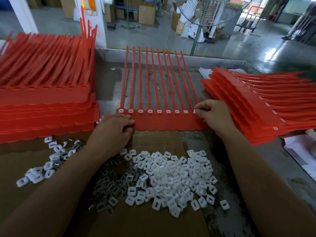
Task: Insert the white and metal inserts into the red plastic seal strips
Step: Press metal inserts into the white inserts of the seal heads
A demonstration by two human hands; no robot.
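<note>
Right hand (214,113) pinches a white slotted plastic insert (195,111) at the last head of the red plastic ten-strip seal sheet (171,124), flat on the desk (109,79); left hand (116,127) grips its near edge. Row nearly full, I'd say: next, press it home.

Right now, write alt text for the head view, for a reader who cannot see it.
A person's right hand pinches a white insert at the rightmost slot of a red seal strip sheet, while the left hand holds its other end. Nearer, loose white inserts lie on cardboard.
</note>
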